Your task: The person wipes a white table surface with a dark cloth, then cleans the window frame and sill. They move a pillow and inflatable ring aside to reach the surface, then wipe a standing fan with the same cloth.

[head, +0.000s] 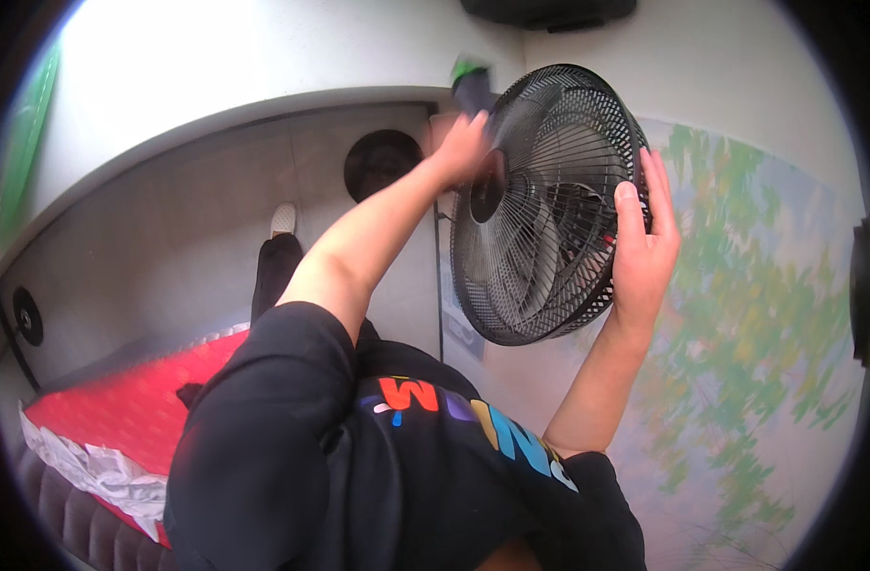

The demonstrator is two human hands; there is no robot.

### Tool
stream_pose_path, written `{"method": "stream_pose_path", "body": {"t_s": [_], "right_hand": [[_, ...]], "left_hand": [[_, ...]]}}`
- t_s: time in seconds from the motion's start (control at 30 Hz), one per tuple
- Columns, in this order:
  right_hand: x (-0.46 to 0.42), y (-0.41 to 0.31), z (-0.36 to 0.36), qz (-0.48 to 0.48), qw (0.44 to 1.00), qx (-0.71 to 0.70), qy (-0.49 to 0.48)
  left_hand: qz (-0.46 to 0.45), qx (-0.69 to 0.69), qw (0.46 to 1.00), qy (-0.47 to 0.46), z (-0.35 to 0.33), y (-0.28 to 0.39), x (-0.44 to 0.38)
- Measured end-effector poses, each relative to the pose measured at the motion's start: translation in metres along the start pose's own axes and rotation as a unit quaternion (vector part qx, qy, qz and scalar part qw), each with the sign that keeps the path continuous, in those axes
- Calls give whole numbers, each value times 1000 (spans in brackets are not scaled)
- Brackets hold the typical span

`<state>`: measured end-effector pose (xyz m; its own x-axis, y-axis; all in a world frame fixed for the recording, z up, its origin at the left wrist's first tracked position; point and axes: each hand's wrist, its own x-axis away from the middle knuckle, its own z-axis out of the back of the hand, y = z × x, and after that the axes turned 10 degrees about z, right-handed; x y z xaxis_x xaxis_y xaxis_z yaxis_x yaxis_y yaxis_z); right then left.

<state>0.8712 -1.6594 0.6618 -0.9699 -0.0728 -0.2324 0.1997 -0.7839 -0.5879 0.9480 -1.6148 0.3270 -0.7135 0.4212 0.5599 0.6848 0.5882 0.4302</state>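
Observation:
My left hand [463, 153] reaches to the front of a black electric fan's round wire grille [542, 207], beside its hub. It is closed on a blurred dark object with a green end [472, 82], whose kind I cannot tell. My right hand [642, 221] grips the grille's right rim, thumb on the near side and fingers around the outer edge. The fan head is tilted, and its blades show dimly through the wires. Its stand is hidden or out of view.
A round black base or disc [383, 164] lies on the grey floor [321, 153], near a white shoe [284, 218]. A red mattress [135, 392] with crumpled white covering [99, 460] lies lower left. A wall with a leaf mural [742, 300] stands on the right.

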Motion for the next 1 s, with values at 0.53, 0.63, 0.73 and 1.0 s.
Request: {"method": "stream_pose_path", "body": {"t_s": [0.53, 0.63, 0.73, 1.0], "right_hand": [[10, 0, 12, 46, 999, -6, -16], [3, 16, 14, 68, 997, 14, -24], [5, 15, 15, 100, 994, 21, -26], [17, 15, 18, 122, 992, 20, -24]], "left_hand": [[-471, -161, 867, 6, -92, 21, 204], [-413, -58, 909, 31, -76, 4, 180], [-292, -149, 935, 134, -45, -65, 175], [-384, -289, 845, 235, -47, -47, 227]]}}
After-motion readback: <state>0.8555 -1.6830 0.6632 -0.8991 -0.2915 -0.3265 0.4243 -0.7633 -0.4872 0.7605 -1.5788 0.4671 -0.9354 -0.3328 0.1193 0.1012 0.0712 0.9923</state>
